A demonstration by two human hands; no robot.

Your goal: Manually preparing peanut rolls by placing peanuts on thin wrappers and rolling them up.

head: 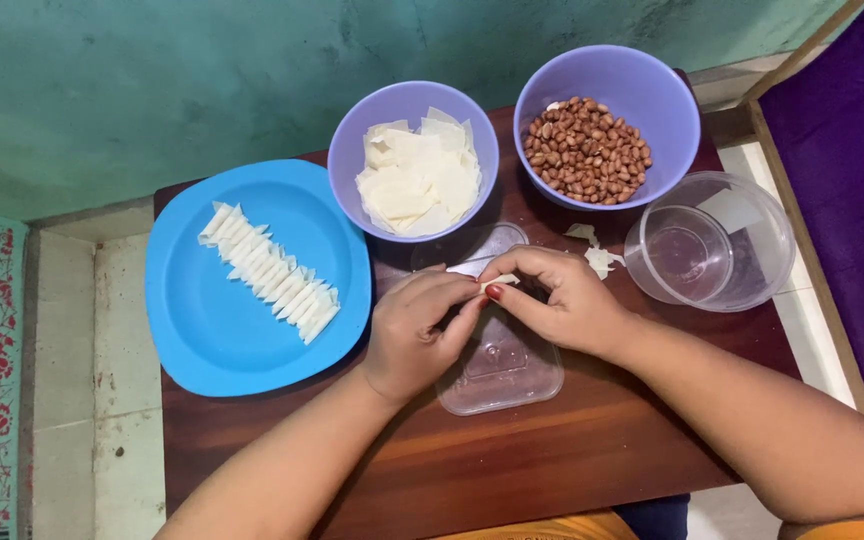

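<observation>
- Nearest the camera, two bare forearms come in from 6 and 5 o'clock over a dark brown wooden table (pixel 512 470) and meet at its middle.
- The left hand (pixel 417 335) and right hand (pixel 562 300) pinch a small pale folded wrapper piece (pixel 500 281) between their fingertips; both hands are closed on it, thumbs and forefingers touching it from either side.
- The piece sits between the two hands, at the left hand's 1 o'clock and the right hand's 9 o'clock; its long axis runs roughly 9 to 3. Both hands are equally near.
- Directly under the hands lies a clear rectangular plastic lid (pixel 502 375), flat on the table.
- At 9 o'clock, a round blue plastic plate (pixel 202 330) bears a diagonal row of finished white folded wraps (pixel 270 272), overlapping, running from 10 toward 4.
- At 12 o'clock, a lilac plastic bowl (pixel 352 140) holds a loose heap of cut white wrapper squares (pixel 417 175).
- At 1 o'clock, a second lilac plastic bowl (pixel 652 90) holds brown skinned peanuts (pixel 585 150).
- At 2 o'clock, a clear round plastic tub (pixel 712 245) stands just beside the right hand, seemingly with nothing in it.
- A few white wrapper scraps (pixel 597 255) lie between the tub and the right hand.
</observation>
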